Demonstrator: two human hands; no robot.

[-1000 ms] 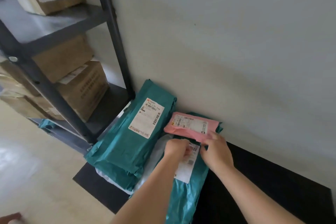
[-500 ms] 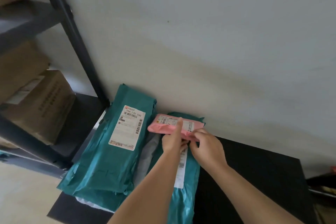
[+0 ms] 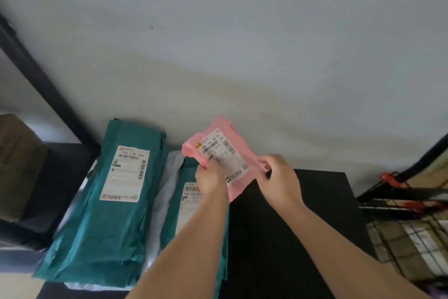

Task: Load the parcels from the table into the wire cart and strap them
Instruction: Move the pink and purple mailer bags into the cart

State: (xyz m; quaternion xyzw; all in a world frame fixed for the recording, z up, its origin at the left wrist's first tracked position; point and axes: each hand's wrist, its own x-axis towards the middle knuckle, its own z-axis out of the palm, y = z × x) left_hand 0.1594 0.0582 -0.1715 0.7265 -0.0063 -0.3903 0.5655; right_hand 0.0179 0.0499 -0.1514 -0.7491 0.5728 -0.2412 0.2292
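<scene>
Hands: left hand and right hand both gripped small pink plastic mailer parcel | parcel: held above black surface near far edge | left edge: flat teal plastic parcels

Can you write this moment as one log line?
left hand: grips pink parcel | right hand: pinches its edge | teal parcels: on black table | wire cart: at right

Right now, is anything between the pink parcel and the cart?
Nothing visible does. The left hand and right hand hold the pink parcel above the table; the cart stands at the right, beyond the table's edge. Only part of the cart shows, so its inside can't be judged.
</scene>
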